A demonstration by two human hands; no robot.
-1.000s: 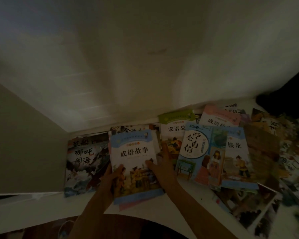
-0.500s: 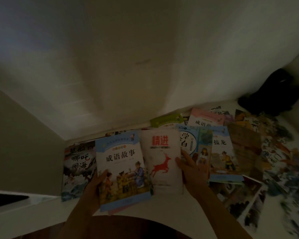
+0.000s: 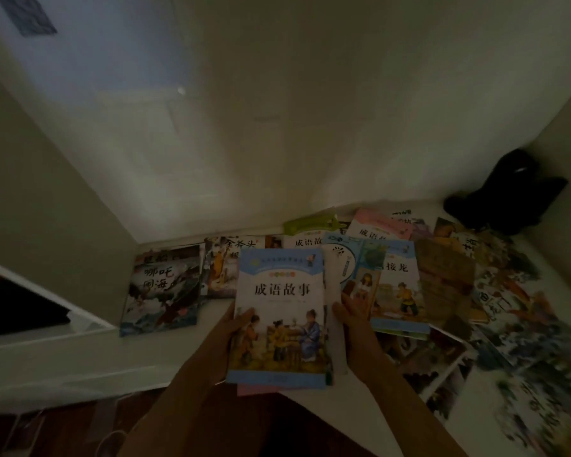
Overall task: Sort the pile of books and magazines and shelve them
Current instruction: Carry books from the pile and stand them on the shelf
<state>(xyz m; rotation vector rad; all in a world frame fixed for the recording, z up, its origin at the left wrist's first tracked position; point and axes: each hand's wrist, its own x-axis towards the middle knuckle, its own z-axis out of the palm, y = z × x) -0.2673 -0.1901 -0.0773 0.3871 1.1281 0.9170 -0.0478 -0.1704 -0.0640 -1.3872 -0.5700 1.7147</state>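
Books lie spread across a white bench that runs along a pale wall in dim light. A blue-bordered paperback book with a white cover, black Chinese title and a painted scene of seated figures is held above the front edge of the bench, cover up. The left hand grips its left edge, thumb on the cover and fingers curled beneath. A pink edge of another thin book shows just under its lower border. The right hand holds a white book pressed against the right side of the blue-bordered one; its thumb lies on the white cover, and the other fingers are hidden behind, so how they lie cannot be told.

To the left, a dark picture book with a stormy sea cover lies flat on the bench. Behind the held books, a picture book with a yellow-robed figure, a green-topped paperback and a pink-topped paperback rest near the wall. To the right, a light-blue book with a girl on its cover overlaps another blue-bordered paperback. Farther right, blurred picture pages cover the bench. A black object sits in the far right corner.
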